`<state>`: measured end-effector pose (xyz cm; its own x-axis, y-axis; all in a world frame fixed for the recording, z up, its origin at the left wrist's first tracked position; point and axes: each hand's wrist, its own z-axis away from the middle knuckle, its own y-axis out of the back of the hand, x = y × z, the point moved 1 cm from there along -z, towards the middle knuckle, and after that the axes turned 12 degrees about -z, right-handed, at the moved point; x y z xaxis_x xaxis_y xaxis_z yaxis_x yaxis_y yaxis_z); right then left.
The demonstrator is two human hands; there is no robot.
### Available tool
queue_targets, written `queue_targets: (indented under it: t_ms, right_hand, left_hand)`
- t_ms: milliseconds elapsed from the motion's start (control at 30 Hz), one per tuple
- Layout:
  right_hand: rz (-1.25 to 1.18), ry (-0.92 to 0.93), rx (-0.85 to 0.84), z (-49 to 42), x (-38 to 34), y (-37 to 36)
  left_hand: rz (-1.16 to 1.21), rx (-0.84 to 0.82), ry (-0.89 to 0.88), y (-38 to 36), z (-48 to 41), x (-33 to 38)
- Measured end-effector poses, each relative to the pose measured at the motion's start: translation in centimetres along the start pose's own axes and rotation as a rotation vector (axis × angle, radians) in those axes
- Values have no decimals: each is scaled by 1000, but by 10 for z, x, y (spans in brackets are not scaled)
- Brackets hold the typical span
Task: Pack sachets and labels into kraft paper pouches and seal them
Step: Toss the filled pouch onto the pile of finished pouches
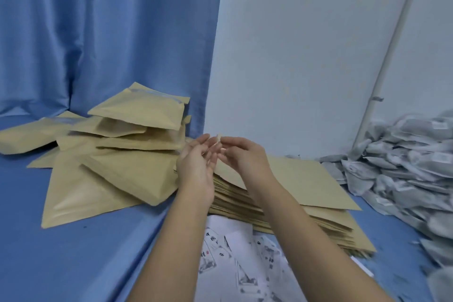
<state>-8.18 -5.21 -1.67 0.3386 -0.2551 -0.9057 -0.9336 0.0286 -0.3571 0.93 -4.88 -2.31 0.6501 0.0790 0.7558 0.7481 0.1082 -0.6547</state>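
1. A table (73, 252) covered in blue cloth is seen from above, with both bare forearms reaching in from the near edge.
2. The two hands are raised close together over the middle of the table, almost touching.
3. The right hand (245, 157) pinches the top corner of a brown paper pouch (226, 173) between thumb and fingertips, and that corner is lifted.
4. The left hand (196, 169) stands beside it, palm turned toward the right hand. Its fingers point up, lightly curved, against the pouch's edge. Whether they actually hold the pouch cannot be told.
5. The lifted pouch rises from a stack of flat pouches (306, 191), which lies under the hands and runs toward the right near corner.
6. A loose heap of bulging pouches (122, 154) lies to the left of the hands, tumbled over one another and reaching toward the far left edge.
7. White printed labels (240, 265) lie scattered at the near edge, between and under the forearms and partly tucked under the flat stack.
8. A large mound of grey sachets (404, 167) fills the right edge of the table.
9. Behind the table, a blue curtain (98, 32) hangs on the left and a pale wall (294, 44) stands on the right, with a white pipe (392, 44) slanting down it.
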Motion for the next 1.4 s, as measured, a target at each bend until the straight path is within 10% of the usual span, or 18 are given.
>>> queue_targets:
  t_ms: [167,433,767,967,1133,1267,1400]
  right_hand:
    - [1232,150,5,35,0,88]
    - [1458,320,68,63,8,131]
    - [964,468,305,93,16,141]
    - [757,595,366,105,4,130]
    - [181,270,429,97,-4,118]
    - [-582,59,490,92,-6,112]
    - [-839,-102,480,96,-3,117]
  left_hand:
    - [-127,85,123,-20,35,-42]
    - [-180,543,10,-7,57,-65]
    - [-558,63,159,-10,53,-49]
    - [-631,124,-548,-20,64,-52]
    - [-1138,-388,-988,-33,74,-60]
    - [-1679,-579,-843,-37,72,-77]
    - [-1795,-684,-615,-35,73,-89]
